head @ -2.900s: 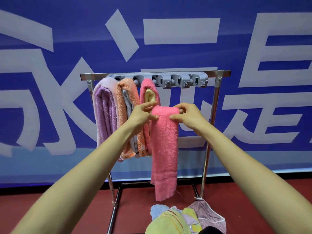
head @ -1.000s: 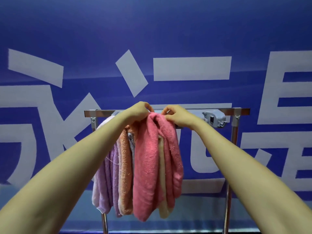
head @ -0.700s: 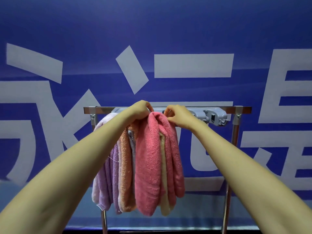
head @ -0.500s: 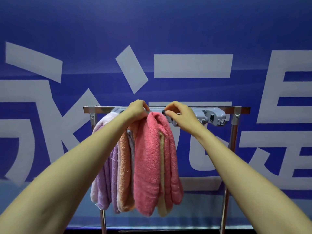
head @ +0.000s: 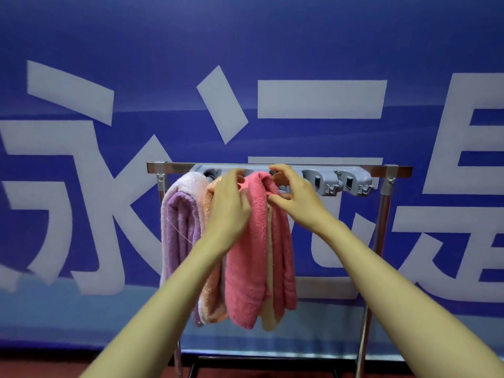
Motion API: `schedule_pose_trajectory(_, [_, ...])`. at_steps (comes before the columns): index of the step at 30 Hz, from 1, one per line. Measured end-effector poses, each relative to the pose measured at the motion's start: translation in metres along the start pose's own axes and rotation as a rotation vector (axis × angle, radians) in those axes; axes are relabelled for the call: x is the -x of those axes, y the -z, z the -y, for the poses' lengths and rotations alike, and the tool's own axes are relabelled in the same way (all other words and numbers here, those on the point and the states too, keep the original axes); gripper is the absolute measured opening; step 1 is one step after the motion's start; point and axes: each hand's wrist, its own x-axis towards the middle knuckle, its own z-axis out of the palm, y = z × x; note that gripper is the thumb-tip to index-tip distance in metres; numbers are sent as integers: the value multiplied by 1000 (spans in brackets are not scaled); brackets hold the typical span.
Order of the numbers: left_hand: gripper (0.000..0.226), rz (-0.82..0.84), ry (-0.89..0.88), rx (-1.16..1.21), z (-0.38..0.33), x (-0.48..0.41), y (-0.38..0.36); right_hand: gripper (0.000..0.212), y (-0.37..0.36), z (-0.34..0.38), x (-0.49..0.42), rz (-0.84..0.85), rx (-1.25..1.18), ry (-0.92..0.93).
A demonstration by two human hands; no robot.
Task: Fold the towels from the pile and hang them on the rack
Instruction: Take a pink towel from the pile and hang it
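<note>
Hanging step, looks nearly done. Blue banner with big white characters fills the background, not part of the task. The chrome rack stands in front of it, with a grey clip strip fixed along the top bar.

Towels are bunched at the rack's left end. The pink towel is the one being handled; it is draped over the top, both halves hanging down, a cream towel sandwiched in its fold. Touching its left side is the orange towel, then the lilac towel at the far end. All hang folded lengthwise, probably so several fit side by side.

The left hand lies on the pink towel's upper left, partly over the orange one. Its fingers are fairly straight, pressing the fold, not pinching as far as I can see; likely steadying it against the neighbours. The right hand is at the towel's upper right, fingers spread in a loose claw. The thumb touches the towel edge and the fingertips arch up by the bar, clamping nothing. Reads as tucking the fold into place.

In the way: crowded towels leave little room on the left, and the hands hide the exact seat on the strip. Two clips to the right look free. The pile is out of view.
</note>
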Motion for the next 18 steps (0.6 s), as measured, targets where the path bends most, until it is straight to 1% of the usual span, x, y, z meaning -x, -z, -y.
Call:
schedule_pose_trajectory(3, [56,73,91,130,-10,41,-18,54,-2,-1,2,-35,-50,-17])
schedule_pose_trajectory(5, [66,66,126,182,-14,52,-25,59,-3,-2,4,-34,-69,-34])
schedule_pose_trajectory(9, [73,58,179,237,-21,60,-31,72,-3,-6,7,5,15,-51])
schedule_pose_trajectory(12, [78,85,209,264,-21,60,-41,67,-2,-6,5,0,89,-46])
schedule_pose_trajectory(18, [82,55,285,352,-31,47,-73,62,25,-9,-8,36,183,-34])
